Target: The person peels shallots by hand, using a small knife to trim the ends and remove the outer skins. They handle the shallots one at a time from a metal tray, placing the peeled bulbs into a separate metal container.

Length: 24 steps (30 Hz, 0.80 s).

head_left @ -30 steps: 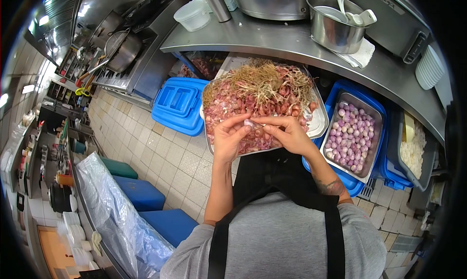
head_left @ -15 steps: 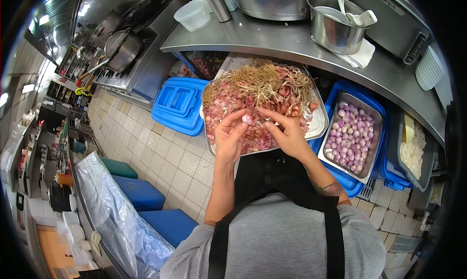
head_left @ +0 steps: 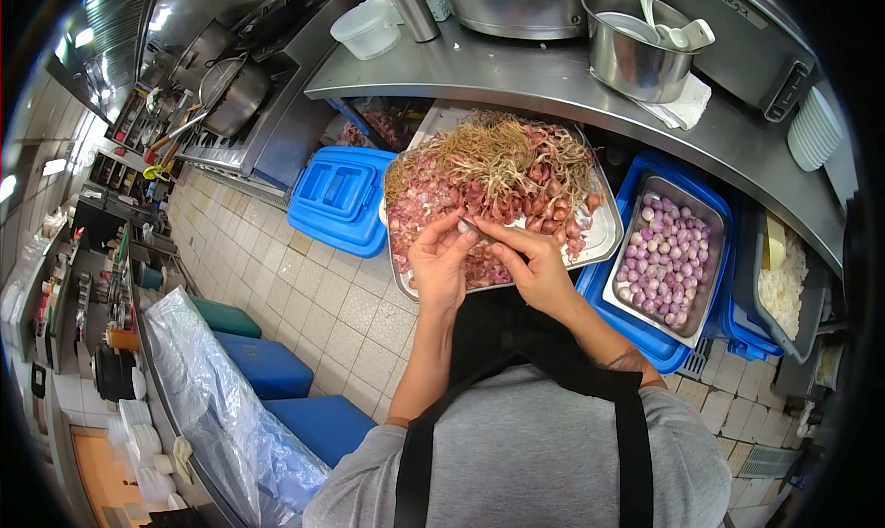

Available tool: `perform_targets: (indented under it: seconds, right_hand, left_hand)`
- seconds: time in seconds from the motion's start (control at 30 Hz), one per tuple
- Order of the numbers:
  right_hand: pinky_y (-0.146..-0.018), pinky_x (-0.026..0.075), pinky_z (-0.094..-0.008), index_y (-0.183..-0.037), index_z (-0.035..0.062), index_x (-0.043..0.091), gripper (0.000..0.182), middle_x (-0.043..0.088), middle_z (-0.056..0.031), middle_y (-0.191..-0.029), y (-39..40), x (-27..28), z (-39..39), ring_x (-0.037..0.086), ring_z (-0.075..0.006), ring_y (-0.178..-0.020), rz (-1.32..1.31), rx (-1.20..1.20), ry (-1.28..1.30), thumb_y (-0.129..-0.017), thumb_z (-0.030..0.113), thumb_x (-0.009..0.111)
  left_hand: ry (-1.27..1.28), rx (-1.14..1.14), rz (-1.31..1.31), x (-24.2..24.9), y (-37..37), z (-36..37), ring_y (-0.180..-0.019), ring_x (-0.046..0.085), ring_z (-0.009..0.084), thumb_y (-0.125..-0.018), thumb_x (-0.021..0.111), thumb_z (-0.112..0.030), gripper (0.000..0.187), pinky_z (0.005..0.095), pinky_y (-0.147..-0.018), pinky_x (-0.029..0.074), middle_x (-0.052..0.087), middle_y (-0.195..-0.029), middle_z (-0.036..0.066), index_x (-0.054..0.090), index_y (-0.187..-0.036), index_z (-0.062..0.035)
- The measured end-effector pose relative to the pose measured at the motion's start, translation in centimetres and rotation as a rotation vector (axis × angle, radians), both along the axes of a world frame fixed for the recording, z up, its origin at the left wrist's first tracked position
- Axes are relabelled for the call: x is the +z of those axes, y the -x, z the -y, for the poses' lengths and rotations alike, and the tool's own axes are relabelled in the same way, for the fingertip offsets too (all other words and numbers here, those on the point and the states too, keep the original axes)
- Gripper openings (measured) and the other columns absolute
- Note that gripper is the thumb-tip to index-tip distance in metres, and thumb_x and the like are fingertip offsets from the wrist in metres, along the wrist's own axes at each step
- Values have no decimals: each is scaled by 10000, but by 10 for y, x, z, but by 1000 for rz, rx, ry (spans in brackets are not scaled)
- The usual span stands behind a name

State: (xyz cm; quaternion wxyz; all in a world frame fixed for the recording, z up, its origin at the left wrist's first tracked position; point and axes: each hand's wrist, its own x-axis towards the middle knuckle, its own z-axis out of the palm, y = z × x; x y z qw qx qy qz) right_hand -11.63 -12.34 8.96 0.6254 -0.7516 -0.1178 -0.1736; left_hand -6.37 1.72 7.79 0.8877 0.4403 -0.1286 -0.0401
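My left hand (head_left: 441, 263) pinches a small shallot (head_left: 464, 226) between thumb and fingertips, above the tray. Close against it, my right hand (head_left: 537, 265) has its fingers bent toward the shallot. A thin dark sliver shows at the right fingertips, too small to name. Below both hands, a large metal tray (head_left: 604, 236) bears loose reddish shallot skins (head_left: 419, 196), unpeeled shallots (head_left: 556, 207) at its right side and a heap of dry roots and stalks (head_left: 489, 150) at the back.
To the right, a steel pan (head_left: 716, 217) of peeled purple shallots sits on a blue bin. A grey tub (head_left: 809, 321) with white pieces stands beyond it. A blue lid (head_left: 341, 196) lies left of the tray. The steel counter (head_left: 516, 72) carries a pot (head_left: 636, 63) with utensils.
My right hand has moved left and slightly down, its fingertips now meeting the shallot in my left hand. The tray has shifted very slightly.
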Motion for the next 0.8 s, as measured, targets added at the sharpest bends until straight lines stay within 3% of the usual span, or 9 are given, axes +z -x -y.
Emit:
perform_targets:
  seconds: [0.13, 0.23, 0.4, 0.5, 0.63, 0.73, 0.8]
  right_hand:
    - [-697, 470, -276, -1177, 23, 584, 320, 660, -140, -952, 3, 6, 1, 611, -166, -766, -49, -19, 47, -862, 12, 525]
    - [-599, 432, -284, -1205, 87, 577, 331, 607, -99, -760, -2, -2, -2, 512, -155, -622, 88, -75, 25, -877, 69, 536]
    - [-605, 435, -267, -1225, 44, 547, 323, 633, -36, -819, -8, 0, 12, 469, -87, -638, -327, 87, -334, -910, 98, 496]
    - [-676, 460, -261, -1230, 33, 538, 332, 659, -62, -950, -8, 2, 18, 535, -95, -704, -425, 95, -270, -906, 96, 497]
    - [-804, 477, -281, -1228, 31, 536, 350, 642, -119, -1095, -4, 6, 9, 636, -171, -899, -16, 98, -58, -882, 84, 526]
    - [-855, 467, -304, -1205, 37, 556, 344, 643, -143, -1074, -3, 7, 6, 619, -231, -1015, 67, 70, -13, -863, 72, 545]
    - [-830, 473, -293, -1190, 40, 569, 333, 646, -142, -1067, -3, 8, 8, 634, -224, -960, 75, 83, 16, -859, 62, 547]
  left_hand:
    - [-17, 15, 14, 0, 0, -1, -912, 619, 173, -766, 614, 133, 322, 285, -841, 510, 630, -1006, 141, 571, -1079, 67]
    - [-42, -10, -4, 3, -1, -4, -904, 620, 169, -767, 615, 131, 321, 284, -831, 515, 630, -1006, 137, 572, -1080, 70]
    - [-61, -92, -49, 6, -3, -9, -906, 619, 166, -778, 610, 115, 336, 278, -836, 514, 630, -1009, 135, 564, -1107, 70]
    - [-81, -119, -59, 9, -1, -10, -921, 620, 176, -796, 604, 86, 326, 277, -840, 518, 628, -1025, 145, 562, -1118, 57]
    - [-76, -136, -49, 6, -3, -11, -917, 613, 159, -787, 603, 102, 346, 264, -836, 505, 625, -1039, 138, 561, -1129, 63]
    - [-90, -151, -75, 7, -4, -14, -902, 611, 145, -783, 604, 110, 347, 253, -822, 500, 626, -1037, 129, 565, -1126, 66]
    - [-102, -160, -92, 8, -5, -16, -897, 612, 144, -785, 606, 106, 341, 252, -813, 503, 626, -1041, 130, 568, -1121, 64]
